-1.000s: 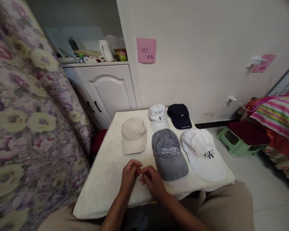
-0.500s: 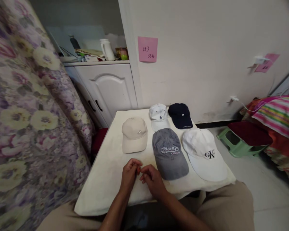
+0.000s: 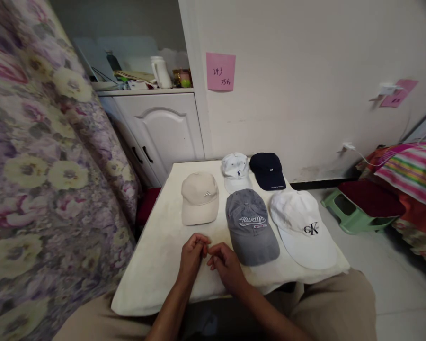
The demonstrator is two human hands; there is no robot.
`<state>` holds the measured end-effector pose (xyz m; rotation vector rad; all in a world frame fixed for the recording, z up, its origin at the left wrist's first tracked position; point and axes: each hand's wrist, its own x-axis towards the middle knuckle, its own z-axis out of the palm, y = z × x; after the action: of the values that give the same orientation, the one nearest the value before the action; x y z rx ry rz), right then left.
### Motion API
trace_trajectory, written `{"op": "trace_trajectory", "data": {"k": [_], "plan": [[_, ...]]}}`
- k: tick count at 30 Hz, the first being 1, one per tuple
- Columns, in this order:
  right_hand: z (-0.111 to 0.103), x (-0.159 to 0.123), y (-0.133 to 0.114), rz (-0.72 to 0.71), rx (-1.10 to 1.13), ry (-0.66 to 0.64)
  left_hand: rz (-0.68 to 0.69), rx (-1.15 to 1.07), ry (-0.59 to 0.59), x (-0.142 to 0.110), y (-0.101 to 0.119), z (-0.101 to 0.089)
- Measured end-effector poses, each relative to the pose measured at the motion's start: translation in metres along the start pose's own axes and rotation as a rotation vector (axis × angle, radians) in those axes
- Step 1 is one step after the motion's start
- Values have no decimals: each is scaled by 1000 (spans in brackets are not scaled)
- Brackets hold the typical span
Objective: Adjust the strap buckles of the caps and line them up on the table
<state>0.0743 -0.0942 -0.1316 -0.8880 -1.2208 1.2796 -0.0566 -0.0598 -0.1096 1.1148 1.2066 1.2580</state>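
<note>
Above the near part of the table, my left hand [image 3: 192,253] and my right hand [image 3: 226,266] face each other with fingertips almost meeting. Both have curled fingers, and I see nothing in them. Just beyond my left hand lies a beige baseball cap [image 3: 199,196] with a small stripe logo. A grey baseball cap [image 3: 250,237] with white lettering is close to the right hand. To its right sits a white baseball cap [image 3: 300,218] marked CK. At the table's far side are a pale baseball cap [image 3: 235,168] with a dark emblem and a navy baseball cap [image 3: 268,168].
A cream cloth covers the table [image 3: 156,265]. The floral curtain [image 3: 57,189] hangs on the left, beside a white cabinet [image 3: 170,128]. On the right are a green stool [image 3: 348,213] with a dark red top and a bed with a striped cover [image 3: 412,166].
The whole view has shifted slightly, so the caps and wall appear a little further right. My hands and the caps hold the same places on the table.
</note>
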Motion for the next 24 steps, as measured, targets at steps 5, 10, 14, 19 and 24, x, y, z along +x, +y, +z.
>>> {"op": "trace_trajectory", "data": {"k": [5, 10, 14, 19, 24], "plan": [[0, 0, -1, -4, 3, 3, 1, 2, 1, 0, 1, 0], [0, 0, 1, 1, 1, 9, 6, 3, -1, 0, 2, 1], [0, 0, 1, 5, -4, 6, 8, 0, -1, -1, 2, 1], [0, 0, 1, 7, -12, 6, 9, -7, 9, -1, 4, 3], [-1, 1, 1, 12, -46, -3, 40, -55, 53, -7, 20, 8]]}}
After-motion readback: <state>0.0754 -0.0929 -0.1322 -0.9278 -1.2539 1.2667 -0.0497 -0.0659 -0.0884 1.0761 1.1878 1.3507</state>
